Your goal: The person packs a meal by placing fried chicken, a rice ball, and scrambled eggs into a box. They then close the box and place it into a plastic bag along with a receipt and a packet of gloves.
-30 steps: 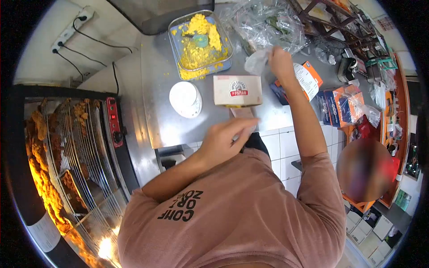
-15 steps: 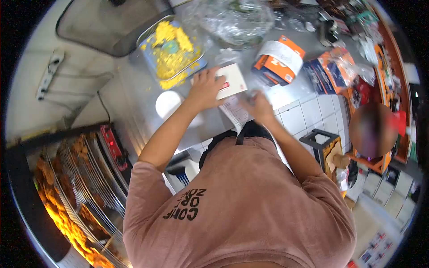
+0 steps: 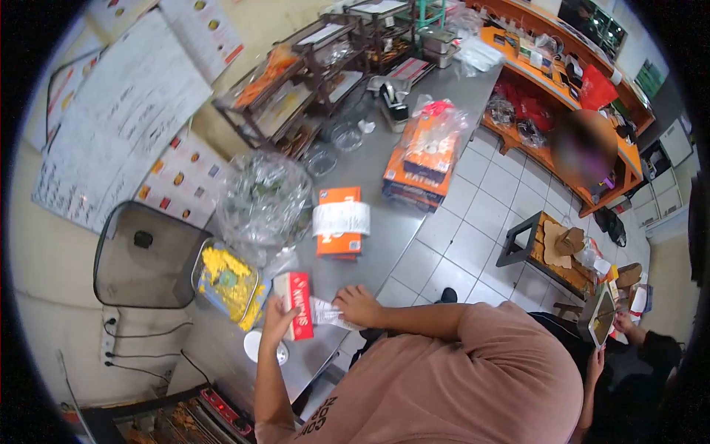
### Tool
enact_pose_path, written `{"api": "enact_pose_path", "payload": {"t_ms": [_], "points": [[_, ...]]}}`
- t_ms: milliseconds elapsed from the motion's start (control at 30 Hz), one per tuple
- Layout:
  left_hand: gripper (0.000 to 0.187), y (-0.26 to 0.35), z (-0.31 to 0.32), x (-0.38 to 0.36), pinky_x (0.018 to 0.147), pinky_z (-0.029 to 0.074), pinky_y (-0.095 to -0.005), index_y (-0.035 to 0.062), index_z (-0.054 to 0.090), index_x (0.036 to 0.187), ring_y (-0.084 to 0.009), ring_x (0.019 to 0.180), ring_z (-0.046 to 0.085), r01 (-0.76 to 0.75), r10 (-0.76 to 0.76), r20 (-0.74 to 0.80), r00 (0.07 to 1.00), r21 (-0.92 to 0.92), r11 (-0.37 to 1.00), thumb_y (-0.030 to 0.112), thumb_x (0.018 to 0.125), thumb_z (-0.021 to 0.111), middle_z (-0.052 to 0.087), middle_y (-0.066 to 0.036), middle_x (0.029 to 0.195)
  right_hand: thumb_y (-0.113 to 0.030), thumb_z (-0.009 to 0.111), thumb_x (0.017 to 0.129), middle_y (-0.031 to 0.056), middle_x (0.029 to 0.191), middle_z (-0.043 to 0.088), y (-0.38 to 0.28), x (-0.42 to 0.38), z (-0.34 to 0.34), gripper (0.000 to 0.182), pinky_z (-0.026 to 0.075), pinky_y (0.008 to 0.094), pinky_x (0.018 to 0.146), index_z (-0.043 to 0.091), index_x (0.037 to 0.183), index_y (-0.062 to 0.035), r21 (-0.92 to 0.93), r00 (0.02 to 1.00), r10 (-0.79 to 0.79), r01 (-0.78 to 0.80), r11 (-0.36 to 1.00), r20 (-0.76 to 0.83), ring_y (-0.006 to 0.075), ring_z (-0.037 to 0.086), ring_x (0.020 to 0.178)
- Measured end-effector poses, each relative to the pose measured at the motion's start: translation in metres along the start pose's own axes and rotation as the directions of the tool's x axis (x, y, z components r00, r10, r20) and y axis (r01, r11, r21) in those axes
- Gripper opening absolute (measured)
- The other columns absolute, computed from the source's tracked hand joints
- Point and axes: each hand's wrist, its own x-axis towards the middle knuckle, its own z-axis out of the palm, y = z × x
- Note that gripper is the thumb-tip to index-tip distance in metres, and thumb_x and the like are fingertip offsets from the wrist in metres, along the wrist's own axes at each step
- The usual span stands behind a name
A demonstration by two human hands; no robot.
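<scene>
I have L hand (image 3: 278,320) curled round red-and-white cardboard box (image 3: 299,297), prob. to steady it; R hand (image 3: 359,305) part-closed at white printed paper slip (image 3: 323,310), grip unconfirmed.

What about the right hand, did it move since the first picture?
Yes, the right hand moved away from the big plastic bag, toward the near edge of the table.

left of the red-and-white cardboard box (image 3: 298,305) lies a rectangular metal-rimmed tray (image 3: 208,291) holding yellow crumbs (image 3: 220,263). a round white tub (image 3: 260,346) stands before the box, an orange cardboard carton (image 3: 336,245) behind and rightward.
</scene>
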Motion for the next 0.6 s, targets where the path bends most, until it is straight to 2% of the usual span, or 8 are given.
{"api": "enact_pose_path", "payload": {"t_ms": [67, 133, 200, 300, 367, 467, 500, 600], "points": [[0.038, -0.013, 0.003, -0.023, 0.078, 0.042, -0.0289, 0.0096, 0.044, 0.098, -0.0137, 0.088, 0.045, 0.047, -0.064, -0.061, 0.996, -0.249, 0.967, 0.016, 0.083, 0.078, 0.044, -0.001, 0.094, -0.032, 0.067, 0.084, 0.0090, 0.112, 0.060, 0.019, 0.008, 0.002, 0.036, 0.042, 0.0496, 0.090, 0.063, 0.112, -0.0091, 0.019, 0.998, -0.055, 0.056, 0.998, -0.012, 0.0316, 0.053, 0.113], [0.039, 0.062, 0.017, -0.064, 0.077, 0.040, -0.0273, 0.0108, 0.041, 0.095, -0.0133, 0.084, 0.042, 0.081, -0.130, -0.112, 0.985, -0.361, 0.929, 0.015, 0.081, 0.078, 0.041, 0.000, 0.090, -0.029, 0.065, 0.087, 0.0075, 0.111, 0.059, 0.039, 0.016, 0.013, 0.029, 0.043, 0.0464, 0.089, 0.062, 0.110, -0.0108, 0.036, 0.986, -0.153, 0.155, 0.987, -0.060, 0.0288, 0.054, 0.106], [0.038, 0.086, 0.018, -0.090, 0.079, 0.042, -0.0280, 0.0120, 0.040, 0.093, -0.0124, 0.084, 0.046, 0.071, -0.093, -0.150, 0.984, -0.145, 0.987, 0.011, 0.081, 0.076, 0.043, 0.001, 0.089, -0.025, 0.061, 0.089, 0.0079, 0.110, 0.059, 0.067, 0.014, 0.017, 0.023, 0.044, 0.0448, 0.090, 0.062, 0.107, -0.0106, 0.061, 0.965, -0.252, 0.257, 0.964, -0.073, 0.0273, 0.055, 0.103], [0.039, 0.141, 0.045, -0.112, 0.082, 0.042, -0.0280, 0.0145, 0.039, 0.092, -0.0122, 0.087, 0.049, 0.102, -0.148, -0.117, 0.982, -0.330, 0.938, 0.005, 0.078, 0.074, 0.048, 0.000, 0.090, -0.020, 0.056, 0.090, 0.0111, 0.110, 0.059, 0.102, -0.005, 0.002, 0.018, 0.047, 0.0447, 0.091, 0.063, 0.103, -0.0091, 0.081, 0.883, -0.456, 0.465, 0.881, -0.112, 0.0277, 0.058, 0.103], [0.040, 0.181, 0.068, -0.110, 0.080, 0.043, -0.0281, 0.0141, 0.039, 0.092, -0.0119, 0.085, 0.050, 0.071, -0.127, -0.127, 0.984, -0.372, 0.926, 0.003, 0.076, 0.074, 0.048, 0.000, 0.090, -0.019, 0.055, 0.090, 0.0130, 0.111, 0.059, 0.117, 0.012, -0.035, 0.016, 0.049, 0.0444, 0.091, 0.062, 0.102, -0.0100, 0.024, 0.734, -0.640, 0.661, 0.750, -0.226, 0.0287, 0.059, 0.106], [0.048, 0.257, 0.103, -0.117, 0.085, 0.046, -0.0287, 0.0131, 0.040, 0.097, -0.0139, 0.094, 0.057, 0.033, -0.074, -0.079, 0.994, -0.431, 0.902, 0.007, 0.073, 0.081, 0.054, -0.003, 0.099, -0.019, 0.058, 0.088, 0.0157, 0.114, 0.061, 0.118, -0.006, -0.130, 0.024, 0.054, 0.0460, 0.091, 0.063, 0.110, -0.0096, 0.199, 0.606, -0.781, 0.755, 0.625, 0.151, 0.0335, 0.064, 0.107], [0.051, 0.283, 0.114, -0.121, 0.087, 0.046, -0.0280, 0.0129, 0.040, 0.098, -0.0146, 0.097, 0.057, 0.041, -0.057, -0.017, 0.998, -0.500, 0.865, 0.009, 0.072, 0.084, 0.056, -0.003, 0.102, -0.020, 0.060, 0.087, 0.0155, 0.114, 0.059, 0.134, -0.019, -0.151, 0.021, 0.058, 0.0461, 0.082, 0.063, 0.106, -0.0109, 0.143, 0.547, -0.836, 0.824, 0.548, 0.051, 0.0334, 0.066, 0.101], [0.064, 0.345, 0.137, -0.109, 0.101, 0.040, -0.0332, 0.0129, 0.040, 0.100, -0.0221, 0.115, 0.055, 0.048, 0.026, 0.120, 0.992, -0.574, 0.818, 0.016, 0.063, 0.093, 0.055, -0.011, 0.119, -0.021, 0.061, 0.088, 0.0129, 0.111, 0.057, 0.217, -0.049, -0.224, 0.016, 0.058, 0.0411, 0.067, 0.062, 0.100, -0.0109, 0.288, 0.604, -0.796, 0.766, 0.576, -0.015, 0.0296, 0.066, 0.094]]}}
